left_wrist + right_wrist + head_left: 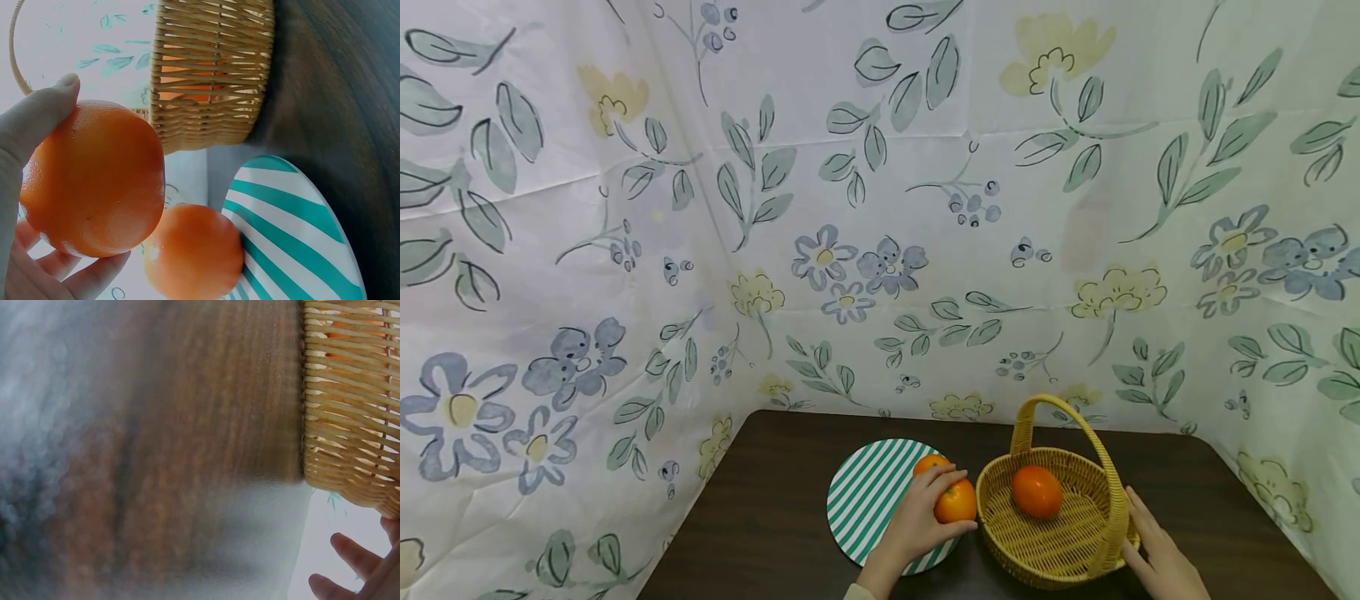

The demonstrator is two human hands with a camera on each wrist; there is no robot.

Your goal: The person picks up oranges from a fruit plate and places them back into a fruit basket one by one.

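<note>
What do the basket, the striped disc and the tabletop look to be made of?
Basket: woven strands, wicker-like with a slight sheen; gaps show between them. Natural or plastic, I can't tell.
Striped disc: rigid-looking, smooth, with crisp stripes and a thin pale edge; perhaps coated board or plastic.
Tabletop: dark, grain-like streaks, soft sheen; probably wood or wood-look laminate.

Holds in the left hand (917,517) a glossy orange fruit (94,178), plump, slightly flattened, clasped between thumb and fingers and raised clear of the striped plate (868,500), round and green-and-white, beneath and left of the grip. Shows a second orange fruit (931,461) on that plate just beyond the grip. Just right of the grip, has a yellow wicker basket (1075,550), upright, arch-handled, touched on its far side by the right hand (1165,554). Contains a redder orange fruit (1037,492), lying inside toward the back.
</note>
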